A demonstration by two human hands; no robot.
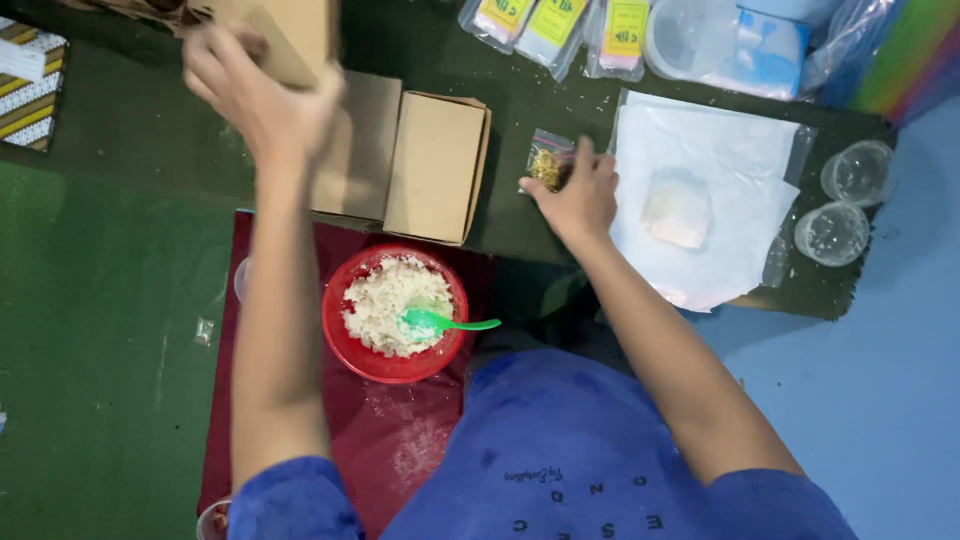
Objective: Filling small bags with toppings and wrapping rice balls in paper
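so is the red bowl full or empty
Full: the red bowl is heaped with pale crumbly stuff, a green spoon resting in it.

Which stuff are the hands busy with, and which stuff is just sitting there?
Busy with:
- left hand on the cardboard box
- right hand on the small clear bag

Just sitting there:
- red bowl of crumbly white stuff
- green spoon
- two plastic cups
- white sheets

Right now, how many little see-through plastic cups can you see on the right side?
2. One clear cup sits near the mat's right edge, and the other clear cup stands just below it, beside the white sheets. More may be hidden in the bags at the top.
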